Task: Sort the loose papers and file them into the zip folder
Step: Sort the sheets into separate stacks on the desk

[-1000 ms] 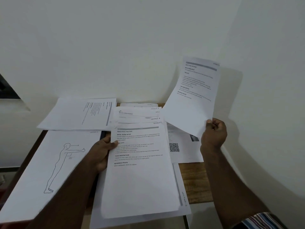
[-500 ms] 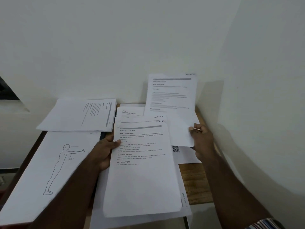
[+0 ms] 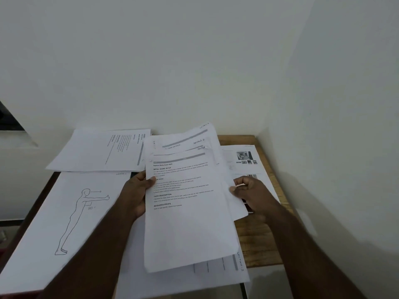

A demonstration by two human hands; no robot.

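My left hand (image 3: 137,194) grips the left edge of a small stack of printed sheets (image 3: 187,212), thumb on the top page. The stack is held tilted above the table, its sheets fanned at the top. My right hand (image 3: 251,194) pinches the right edge of the rearmost sheet (image 3: 210,131) in that stack. A page with a drawn standing figure (image 3: 71,212) lies at the left. Another text page (image 3: 101,149) lies sideways behind it. A sheet with small photos (image 3: 244,160) lies at the right. No zip folder can be made out.
The small wooden table (image 3: 257,240) stands in a corner, white walls right behind and to the right. Another printed sheet (image 3: 216,275) hangs over the table's front edge under the held stack. A dark ledge opening (image 3: 8,119) is at the far left.
My right hand brought its raised sheet down and left, tucking it behind the stack held by my left hand. The stack lifted and tilted, uncovering the sheet with photos.
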